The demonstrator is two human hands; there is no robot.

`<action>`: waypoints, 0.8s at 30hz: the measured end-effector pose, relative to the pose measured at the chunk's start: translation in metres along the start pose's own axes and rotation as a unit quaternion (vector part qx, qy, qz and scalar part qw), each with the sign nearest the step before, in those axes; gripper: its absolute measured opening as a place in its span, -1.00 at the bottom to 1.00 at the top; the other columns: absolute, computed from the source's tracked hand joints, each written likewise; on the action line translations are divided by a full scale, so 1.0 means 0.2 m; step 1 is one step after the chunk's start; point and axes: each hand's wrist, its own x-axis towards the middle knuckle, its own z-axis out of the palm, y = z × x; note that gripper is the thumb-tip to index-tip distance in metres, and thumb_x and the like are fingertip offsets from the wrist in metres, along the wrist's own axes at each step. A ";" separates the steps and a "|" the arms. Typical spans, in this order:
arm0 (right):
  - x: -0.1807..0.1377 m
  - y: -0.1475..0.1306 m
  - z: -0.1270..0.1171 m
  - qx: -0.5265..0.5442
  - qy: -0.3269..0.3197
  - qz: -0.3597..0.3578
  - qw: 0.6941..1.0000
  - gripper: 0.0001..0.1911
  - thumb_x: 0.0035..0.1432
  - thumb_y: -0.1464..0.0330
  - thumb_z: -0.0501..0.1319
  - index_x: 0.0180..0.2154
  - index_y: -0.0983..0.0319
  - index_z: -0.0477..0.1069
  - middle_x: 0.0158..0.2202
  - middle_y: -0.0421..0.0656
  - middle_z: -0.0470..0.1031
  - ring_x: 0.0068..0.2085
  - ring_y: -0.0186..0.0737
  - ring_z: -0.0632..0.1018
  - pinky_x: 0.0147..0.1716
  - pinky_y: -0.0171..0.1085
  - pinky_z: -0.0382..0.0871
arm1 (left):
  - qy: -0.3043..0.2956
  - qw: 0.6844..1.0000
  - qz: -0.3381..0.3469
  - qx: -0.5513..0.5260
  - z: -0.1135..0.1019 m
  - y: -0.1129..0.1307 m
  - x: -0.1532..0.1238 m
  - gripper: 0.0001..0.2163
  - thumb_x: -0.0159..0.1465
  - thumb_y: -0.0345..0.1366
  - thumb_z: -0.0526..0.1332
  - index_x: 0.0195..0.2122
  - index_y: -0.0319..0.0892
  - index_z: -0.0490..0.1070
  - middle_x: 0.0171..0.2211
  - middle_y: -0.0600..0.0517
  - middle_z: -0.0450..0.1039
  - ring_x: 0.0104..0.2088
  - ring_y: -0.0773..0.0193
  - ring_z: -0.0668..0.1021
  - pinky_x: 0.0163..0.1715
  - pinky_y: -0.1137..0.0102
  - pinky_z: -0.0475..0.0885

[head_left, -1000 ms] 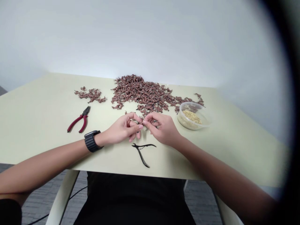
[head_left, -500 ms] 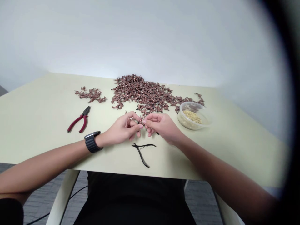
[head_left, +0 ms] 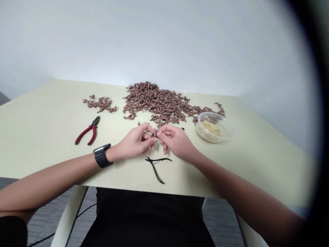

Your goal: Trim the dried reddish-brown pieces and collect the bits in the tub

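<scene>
My left hand (head_left: pixel 140 140) is closed in a pinch, with a small reddish-brown figurine (head_left: pixel 155 134) between thumb and forefinger. My right hand (head_left: pixel 176 141) meets it from the other side, thumb and forefinger pressed together at the figurine's edge; what they grip is too small to make out. A dark tip (head_left: pixel 183 129) shows just behind the right hand, and I cannot tell what it belongs to. Below both hands, black nippers (head_left: pixel 155 166) lie on the table with their handles spread. A large heap of similar brown figurines (head_left: pixel 156 101) lies just beyond the hands.
Red-handled pliers (head_left: pixel 89 131) lie to the left, in front of a smaller pile of brown figurines (head_left: pixel 100 103). On the right stands a clear round tub (head_left: pixel 208 135) with tiny gold-coloured pieces (head_left: pixel 212 128) in it. The pale table (head_left: pixel 51 137) meets a white wall.
Both hands stay together at the figurine, with the fingers shifting slightly. A dark bit that showed below the right hand is gone from there; a dark tip now shows behind that hand.
</scene>
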 end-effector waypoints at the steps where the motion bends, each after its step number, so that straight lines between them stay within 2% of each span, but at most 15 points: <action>1: 0.00 -0.01 0.01 0.054 -0.013 0.036 0.998 -0.70 0.27 0.12 0.31 -0.32 0.20 0.38 -0.49 -0.27 0.39 -0.58 -0.36 0.42 -0.60 -0.32 0.39 | 0.014 0.998 0.020 0.052 0.00 0.00 0.00 -0.77 0.43 -0.14 0.23 -0.08 -0.12 0.22 -0.50 0.11 0.51 -0.62 0.43 0.38 -0.57 0.53 0.22; 4: 0.01 -0.03 0.01 0.170 -0.046 0.101 0.979 -0.69 0.18 0.17 0.38 -0.39 0.25 0.41 -0.48 -0.25 0.38 -0.55 -0.40 0.37 -0.57 -0.34 0.41 | 0.033 0.978 0.086 0.189 0.00 0.00 -0.01 -0.83 0.44 -0.23 0.20 -0.05 -0.13 0.24 -0.49 0.11 0.51 -0.54 0.41 0.41 -0.51 0.52 0.20; 6: 0.02 -0.04 -0.01 0.191 -0.060 0.115 0.973 -0.69 0.16 0.18 0.40 -0.40 0.26 0.42 -0.47 -0.24 0.39 -0.54 -0.41 0.36 -0.57 -0.35 0.41 | 0.036 0.974 0.094 0.204 0.00 0.00 -0.01 -0.83 0.44 -0.24 0.20 -0.04 -0.13 0.24 -0.46 0.08 0.54 -0.52 0.40 0.44 -0.50 0.52 0.21; 9: 0.03 -0.03 -0.03 0.106 -0.042 0.076 0.990 -0.70 0.22 0.14 0.35 -0.35 0.25 0.44 -0.45 -0.22 0.42 -0.55 -0.39 0.39 -0.59 -0.33 0.39 | 0.035 0.993 0.044 0.106 -0.01 -0.01 0.00 -0.79 0.44 -0.16 0.21 -0.05 -0.12 0.23 -0.45 0.07 0.56 -0.59 0.42 0.41 -0.55 0.54 0.23; 11: 0.03 -0.01 -0.04 -0.012 0.001 0.000 1.000 -0.74 0.29 0.14 0.29 -0.25 0.22 0.47 -0.43 -0.22 0.45 -0.54 -0.35 0.42 -0.57 -0.31 0.40 | 0.025 0.999 0.009 0.025 -0.01 -0.01 0.01 -0.75 0.44 -0.10 0.22 -0.06 -0.12 0.22 -0.44 0.05 0.58 -0.63 0.43 0.39 -0.59 0.54 0.25; 12: 0.03 0.00 -0.05 -0.080 0.023 -0.053 0.995 -0.77 0.33 0.16 0.26 -0.19 0.20 0.48 -0.41 -0.21 0.48 -0.52 -0.33 0.45 -0.54 -0.30 0.42 | 0.020 1.000 -0.002 -0.002 -0.01 -0.01 0.01 -0.73 0.43 -0.08 0.23 -0.07 -0.12 0.21 -0.44 0.04 0.58 -0.63 0.43 0.40 -0.60 0.53 0.26; 15: 0.04 0.03 -0.08 -0.266 0.055 -0.217 0.937 -0.84 0.40 0.28 0.19 -0.09 0.18 0.49 -0.30 -0.15 0.57 -0.38 -0.27 0.54 -0.34 -0.26 0.46 | 0.007 0.999 -0.017 -0.041 -0.02 0.00 0.01 -0.70 0.41 -0.07 0.26 -0.08 -0.13 0.21 -0.44 0.02 0.59 -0.64 0.43 0.43 -0.61 0.53 0.31; 18: 0.05 0.05 -0.11 -0.352 0.041 -0.330 0.875 -0.83 0.44 0.37 0.13 -0.08 0.20 0.49 -0.17 -0.09 0.62 -0.21 -0.21 0.59 -0.16 -0.23 0.46 | -0.008 0.998 -0.023 -0.058 -0.02 0.01 0.01 -0.70 0.42 -0.07 0.26 -0.07 -0.15 0.23 -0.44 0.03 0.59 -0.64 0.44 0.42 -0.61 0.53 0.32; 21: 0.06 0.05 -0.13 -0.392 0.019 -0.376 0.839 -0.81 0.46 0.40 0.10 -0.10 0.19 0.49 -0.18 -0.08 0.61 -0.18 -0.17 0.59 -0.13 -0.21 0.45 | -0.020 0.997 -0.026 -0.065 -0.03 0.02 0.00 -0.71 0.43 -0.08 0.25 -0.07 -0.16 0.24 -0.44 0.02 0.59 -0.63 0.45 0.42 -0.60 0.53 0.32; 24: 0.06 0.05 -0.14 -0.428 -0.001 -0.383 0.819 -0.80 0.45 0.41 0.08 -0.12 0.19 0.49 -0.23 -0.07 0.59 -0.20 -0.15 0.57 -0.16 -0.20 0.42 | -0.033 0.997 -0.026 -0.068 -0.03 0.02 0.00 -0.72 0.43 -0.09 0.24 -0.07 -0.17 0.24 -0.42 0.01 0.60 -0.63 0.45 0.41 -0.59 0.52 0.31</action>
